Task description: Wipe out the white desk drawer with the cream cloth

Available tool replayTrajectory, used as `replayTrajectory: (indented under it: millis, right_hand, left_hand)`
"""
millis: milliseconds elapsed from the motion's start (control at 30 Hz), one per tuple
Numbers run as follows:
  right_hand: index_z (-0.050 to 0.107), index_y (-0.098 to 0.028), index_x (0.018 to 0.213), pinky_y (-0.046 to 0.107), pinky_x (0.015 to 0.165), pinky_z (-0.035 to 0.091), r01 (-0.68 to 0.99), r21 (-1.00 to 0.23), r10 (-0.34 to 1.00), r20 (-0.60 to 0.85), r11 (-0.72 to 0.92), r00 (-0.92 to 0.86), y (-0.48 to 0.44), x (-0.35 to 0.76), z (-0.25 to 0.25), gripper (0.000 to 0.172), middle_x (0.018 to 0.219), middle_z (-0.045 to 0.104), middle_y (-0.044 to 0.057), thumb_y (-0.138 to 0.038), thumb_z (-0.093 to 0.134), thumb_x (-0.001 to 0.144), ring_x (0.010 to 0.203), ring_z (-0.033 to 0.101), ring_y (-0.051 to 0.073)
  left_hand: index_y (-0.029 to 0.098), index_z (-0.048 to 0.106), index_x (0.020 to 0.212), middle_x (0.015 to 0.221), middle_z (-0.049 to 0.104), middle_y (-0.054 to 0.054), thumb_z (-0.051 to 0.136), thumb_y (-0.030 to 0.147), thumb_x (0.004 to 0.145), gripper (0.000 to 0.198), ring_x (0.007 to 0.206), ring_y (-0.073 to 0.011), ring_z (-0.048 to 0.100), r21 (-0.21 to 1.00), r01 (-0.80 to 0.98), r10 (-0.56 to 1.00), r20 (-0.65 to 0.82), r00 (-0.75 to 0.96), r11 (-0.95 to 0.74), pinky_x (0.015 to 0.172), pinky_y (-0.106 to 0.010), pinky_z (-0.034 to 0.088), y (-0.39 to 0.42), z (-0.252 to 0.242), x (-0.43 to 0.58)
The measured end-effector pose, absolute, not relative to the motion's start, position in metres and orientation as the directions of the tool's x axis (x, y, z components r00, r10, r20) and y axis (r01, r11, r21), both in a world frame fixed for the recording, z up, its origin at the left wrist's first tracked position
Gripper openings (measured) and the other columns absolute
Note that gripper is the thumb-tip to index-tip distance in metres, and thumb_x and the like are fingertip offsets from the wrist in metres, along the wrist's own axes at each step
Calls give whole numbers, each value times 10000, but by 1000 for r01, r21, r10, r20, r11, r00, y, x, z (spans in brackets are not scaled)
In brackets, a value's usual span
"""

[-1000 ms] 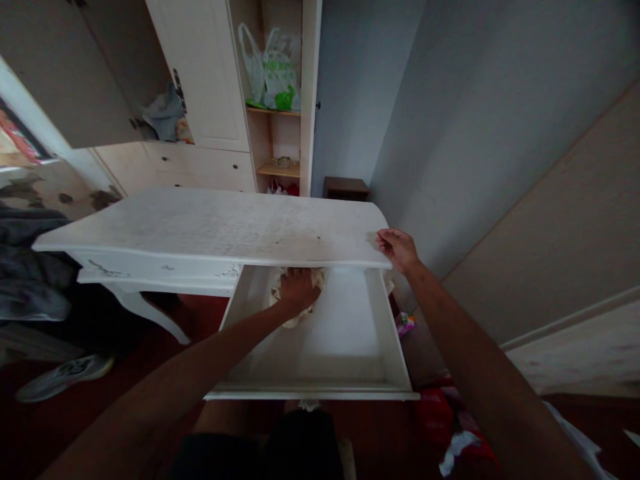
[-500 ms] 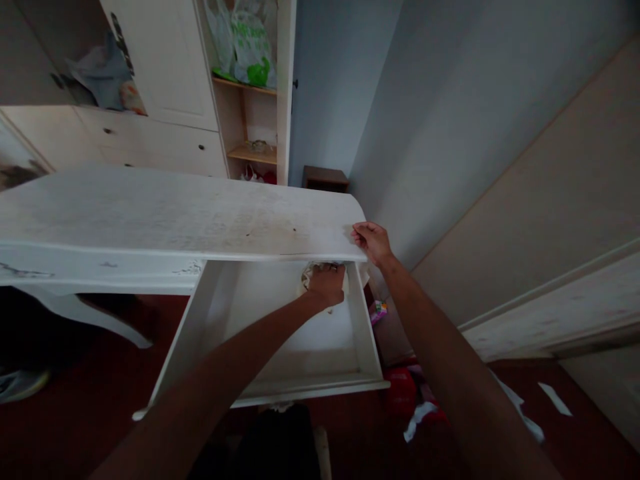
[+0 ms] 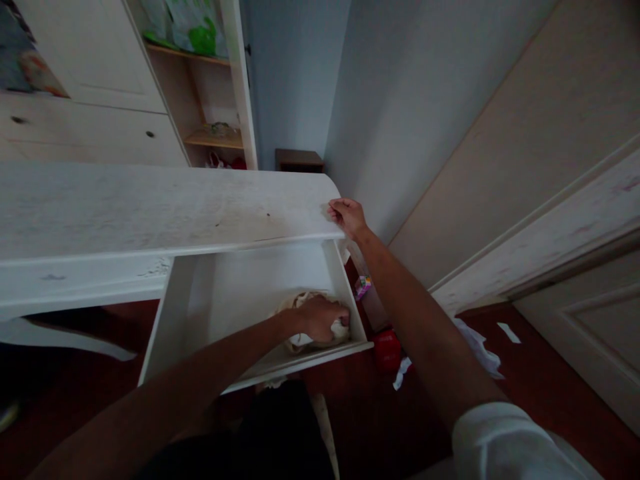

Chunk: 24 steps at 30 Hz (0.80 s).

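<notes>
Inside the pulled-out drawer (image 3: 235,280), my left hand (image 3: 317,319) is closed on a cream cloth (image 3: 305,301). The bunched cloth lies against the drawer floor, near the front right corner; part of it is covered by the hand. My right hand (image 3: 347,217) rests at the right end of the white desk top (image 3: 240,207), its fingers curled together. Whether anything is between those fingers cannot be made out. Dark smudges and small specks mark the desk top.
Behind the desk stands a white cabinet (image 3: 120,137) with open shelves holding plastic bags (image 3: 193,30). Below my right arm are a pink box (image 3: 363,287), a red object (image 3: 387,351) and white scraps (image 3: 401,373) on the red floor. A wall (image 3: 400,120) rises at the right.
My left hand has wiped the cloth from the back right of the drawer toward its front right corner. My right hand stays on the desk end. The view has shifted rightward.
</notes>
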State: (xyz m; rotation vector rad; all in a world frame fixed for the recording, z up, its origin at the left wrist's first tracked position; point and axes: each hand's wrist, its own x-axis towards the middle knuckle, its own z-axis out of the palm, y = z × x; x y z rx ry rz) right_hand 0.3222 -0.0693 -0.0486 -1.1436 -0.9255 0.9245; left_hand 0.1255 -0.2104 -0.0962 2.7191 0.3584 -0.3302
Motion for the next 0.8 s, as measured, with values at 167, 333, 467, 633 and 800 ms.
replayTrajectory:
  millis: [167,333,467,633,800]
  right_hand:
    - [656,-198,717,184,512,502,-95,-985,925,98,142,367,-66,323,-49,255,621,667,-25,-289,889,770,530,556,77]
    - [644,-199,711,201,528,518,-23,-989,927,131,149,350,-69,323,-48,256,634,669,-13,-279,870,802,552,572,86]
    - [629,-206,703,203,522,523,-15,-988,929,139,153,343,-71,323,-49,272,644,667,-10,-275,874,800,541,568,84]
    - [634,-194,717,194,500,515,-10,-988,926,143,156,351,-70,325,-51,250,634,662,-11,-234,871,784,526,568,79]
    - [656,-181,722,169,456,485,4,-989,913,137,147,383,-73,324,-51,211,622,664,-8,-227,852,785,504,561,72]
  left_hand:
    - [277,652,1242,1228,742,-28,669,192,717,532,1132,-253,691,350,284,178,-306,935,-892,983,-346,500,-219,-88,124]
    - [261,656,1190,1227,739,-21,647,136,693,513,1146,-244,674,399,291,197,-260,945,-870,1029,-347,475,-216,-96,92]
    - [272,654,1195,1228,724,-30,655,140,657,554,1139,-257,663,448,413,274,-343,899,-793,988,-355,493,-209,-96,36]
    - [256,663,1175,1170,711,-55,637,94,605,593,1068,-272,668,410,588,366,-501,784,-697,901,-360,507,-202,-78,-38]
    - [252,633,1230,1257,691,-65,646,107,674,574,1159,-266,640,401,594,411,-456,790,-697,1010,-379,471,-210,-72,-71]
